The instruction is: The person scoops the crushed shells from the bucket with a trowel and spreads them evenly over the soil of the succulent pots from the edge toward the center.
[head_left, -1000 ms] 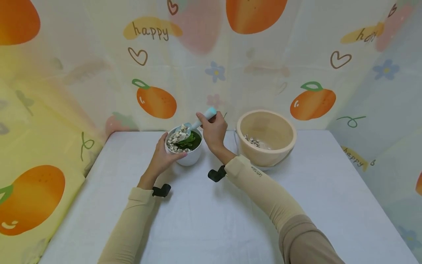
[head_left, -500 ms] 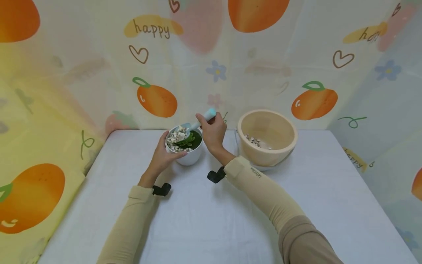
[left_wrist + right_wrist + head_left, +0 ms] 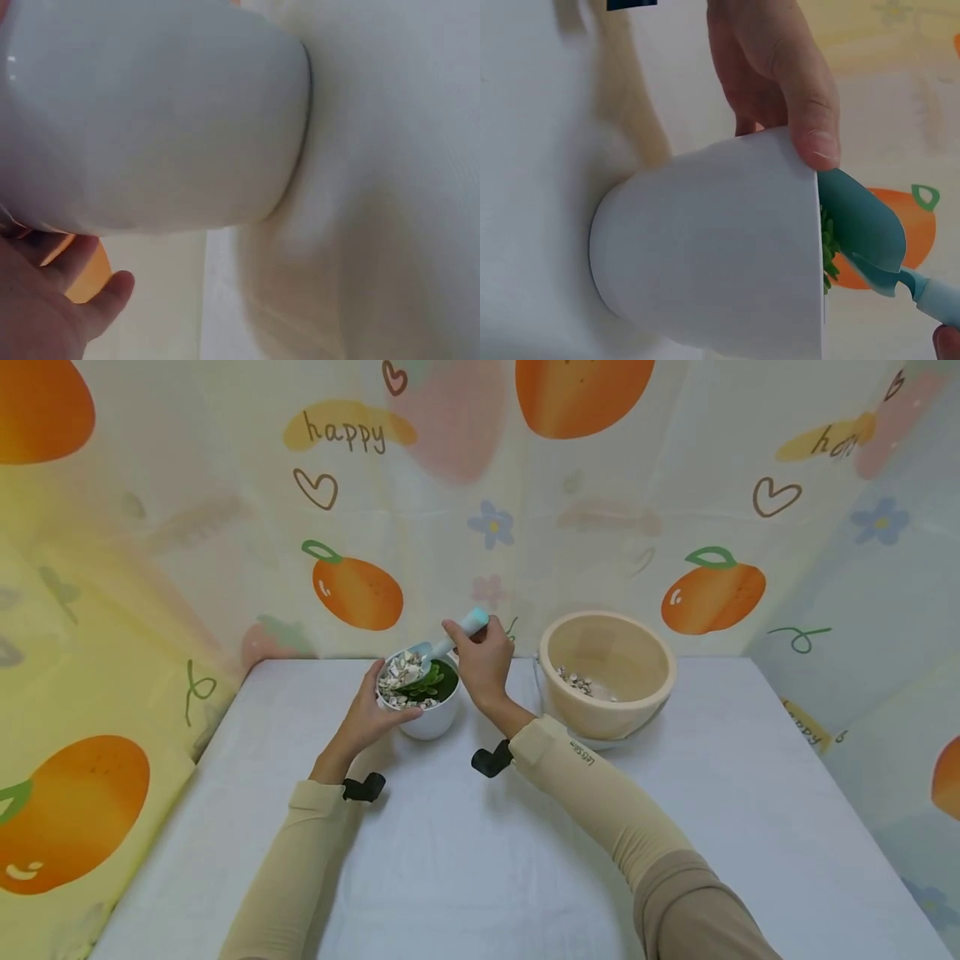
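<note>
White-clothed, the table [image 3: 435, 877] bears a round white pot [image 3: 431, 724] that the left grip [image 3: 366, 717] clasps, while the right grip [image 3: 486, 667] pinches a pale-blue plastic scoop [image 3: 444, 647] at the pot's mouth — a low, slow tilt should keep pale chips [image 3: 402, 669] off the leafy green plant [image 3: 428, 683].

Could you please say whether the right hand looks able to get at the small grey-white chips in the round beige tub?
Probably yes: the open tub stands beside the right hand, nothing visible between them, and the chips lie exposed, though that hand's grip is on a light-blue plastic scoop.
</note>
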The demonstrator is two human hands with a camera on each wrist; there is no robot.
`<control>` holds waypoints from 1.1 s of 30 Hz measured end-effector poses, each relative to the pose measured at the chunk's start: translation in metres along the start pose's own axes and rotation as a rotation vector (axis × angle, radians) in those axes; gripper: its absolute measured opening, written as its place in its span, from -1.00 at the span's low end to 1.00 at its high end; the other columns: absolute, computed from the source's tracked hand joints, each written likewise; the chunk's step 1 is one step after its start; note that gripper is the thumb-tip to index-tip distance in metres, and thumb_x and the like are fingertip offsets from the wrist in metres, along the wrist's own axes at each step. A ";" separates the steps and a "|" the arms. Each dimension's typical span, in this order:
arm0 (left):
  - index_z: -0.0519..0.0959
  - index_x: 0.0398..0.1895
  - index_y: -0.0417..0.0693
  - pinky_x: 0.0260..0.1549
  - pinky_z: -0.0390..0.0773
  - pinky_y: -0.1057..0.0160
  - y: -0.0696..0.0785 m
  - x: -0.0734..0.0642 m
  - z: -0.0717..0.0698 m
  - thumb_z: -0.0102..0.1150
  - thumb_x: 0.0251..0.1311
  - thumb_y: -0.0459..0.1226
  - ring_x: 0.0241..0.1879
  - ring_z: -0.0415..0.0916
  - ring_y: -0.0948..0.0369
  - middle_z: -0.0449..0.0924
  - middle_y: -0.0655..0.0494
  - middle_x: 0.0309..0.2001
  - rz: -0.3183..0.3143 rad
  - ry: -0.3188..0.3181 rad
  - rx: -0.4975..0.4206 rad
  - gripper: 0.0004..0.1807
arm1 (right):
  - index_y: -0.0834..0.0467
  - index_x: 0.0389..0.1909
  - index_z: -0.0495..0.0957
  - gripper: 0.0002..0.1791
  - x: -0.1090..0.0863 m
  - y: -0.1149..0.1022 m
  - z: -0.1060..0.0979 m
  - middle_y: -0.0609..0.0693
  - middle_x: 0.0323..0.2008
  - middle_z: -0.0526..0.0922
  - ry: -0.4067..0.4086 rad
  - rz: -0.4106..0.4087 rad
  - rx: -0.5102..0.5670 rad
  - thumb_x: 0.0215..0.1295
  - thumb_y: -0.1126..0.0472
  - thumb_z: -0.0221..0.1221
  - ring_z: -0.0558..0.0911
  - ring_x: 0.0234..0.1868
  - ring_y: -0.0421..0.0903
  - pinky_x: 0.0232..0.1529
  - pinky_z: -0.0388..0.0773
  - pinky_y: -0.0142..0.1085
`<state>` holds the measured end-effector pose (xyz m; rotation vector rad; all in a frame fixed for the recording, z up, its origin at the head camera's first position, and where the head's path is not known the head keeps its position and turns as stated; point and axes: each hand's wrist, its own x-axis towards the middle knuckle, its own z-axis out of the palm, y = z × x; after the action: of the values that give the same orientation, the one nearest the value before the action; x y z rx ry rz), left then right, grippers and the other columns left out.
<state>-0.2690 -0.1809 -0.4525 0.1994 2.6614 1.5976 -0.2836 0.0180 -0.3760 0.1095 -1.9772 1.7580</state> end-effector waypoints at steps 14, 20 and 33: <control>-0.14 0.54 -0.14 0.43 0.05 -0.19 -0.001 -0.005 0.016 0.51 -0.08 -0.03 0.48 0.01 -0.07 0.02 -0.16 0.49 0.032 0.118 -0.002 0.25 | 0.20 -0.38 0.48 -0.68 0.003 -0.006 -0.003 0.07 -0.55 0.57 -0.008 -0.026 -0.019 0.23 0.02 0.32 0.65 -0.47 0.03 -0.38 0.61 -0.35; -0.14 0.54 -0.16 0.43 0.03 -0.21 0.001 -0.006 0.011 0.50 -0.06 -0.06 0.48 0.00 -0.10 0.00 -0.21 0.49 0.033 0.102 0.009 0.23 | 0.22 -0.35 0.48 -0.67 0.001 -0.003 -0.003 0.12 -0.53 0.61 -0.008 0.015 -0.002 0.23 0.04 0.32 0.69 -0.41 0.13 -0.35 0.63 -0.35; -0.19 0.55 -0.12 0.44 0.00 -0.22 -0.006 0.002 0.005 0.51 -0.07 -0.09 0.51 -0.08 -0.09 -0.09 -0.15 0.54 0.019 0.026 -0.028 0.26 | 0.21 -0.35 0.48 -0.66 -0.003 0.003 -0.003 0.12 -0.52 0.61 -0.013 -0.003 0.014 0.22 0.02 0.33 0.69 -0.41 0.12 -0.35 0.63 -0.35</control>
<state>-0.2712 -0.1796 -0.4601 0.2043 2.6624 1.6535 -0.2817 0.0206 -0.3798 0.1290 -1.9735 1.7738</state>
